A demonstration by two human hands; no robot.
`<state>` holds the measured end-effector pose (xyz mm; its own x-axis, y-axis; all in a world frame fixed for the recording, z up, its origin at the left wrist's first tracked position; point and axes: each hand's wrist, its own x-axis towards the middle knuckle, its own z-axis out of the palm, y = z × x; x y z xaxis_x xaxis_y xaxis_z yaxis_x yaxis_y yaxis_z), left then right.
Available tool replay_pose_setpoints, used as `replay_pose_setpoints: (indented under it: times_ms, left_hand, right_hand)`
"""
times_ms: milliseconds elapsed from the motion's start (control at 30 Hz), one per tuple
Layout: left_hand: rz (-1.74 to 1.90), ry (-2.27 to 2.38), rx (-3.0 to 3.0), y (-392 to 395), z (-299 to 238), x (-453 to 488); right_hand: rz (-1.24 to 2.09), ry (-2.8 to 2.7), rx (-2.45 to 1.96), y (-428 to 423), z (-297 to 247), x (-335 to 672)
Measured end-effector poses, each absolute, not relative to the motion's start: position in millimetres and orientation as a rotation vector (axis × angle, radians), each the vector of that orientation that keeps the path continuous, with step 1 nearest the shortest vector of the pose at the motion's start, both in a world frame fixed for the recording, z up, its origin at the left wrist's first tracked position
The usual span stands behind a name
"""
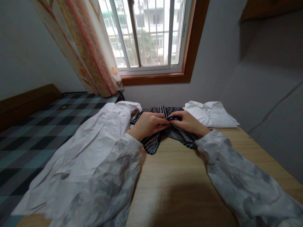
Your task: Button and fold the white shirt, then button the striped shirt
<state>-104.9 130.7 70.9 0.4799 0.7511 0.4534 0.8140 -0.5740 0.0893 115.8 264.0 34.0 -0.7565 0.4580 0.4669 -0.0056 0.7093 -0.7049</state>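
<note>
A black garment with white stripes, looking like a shirt (152,143), lies at the far part of the wooden table (170,176). Both hands meet over its middle. My left hand (151,123) pinches the dark cloth from the left, fingers closed. From the right, my right hand (186,121) has its thumb and fingers closed on the same cloth, fingertips almost touching those of the left. The exact bit between the fingertips is too small to make out. Two loose striped flaps hang toward me below the hands.
Left of the striped shirt, a white shirt (94,142) lies spread over the table's side. A folded white shirt (210,115) rests at the back right. Beyond the left side is a bed with a checked cover (30,142). A curtain (87,41) and a window (151,34) are behind.
</note>
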Motion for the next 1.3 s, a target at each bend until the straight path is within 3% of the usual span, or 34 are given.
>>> replay_pose_setpoints:
  times_ms: [1300]
  left_hand:
    - [-1.011,-1.547,-2.624,136.8,63.4,-112.5]
  right_hand:
    - [1.16,-2.33,-0.258,268.1,29.7,122.2]
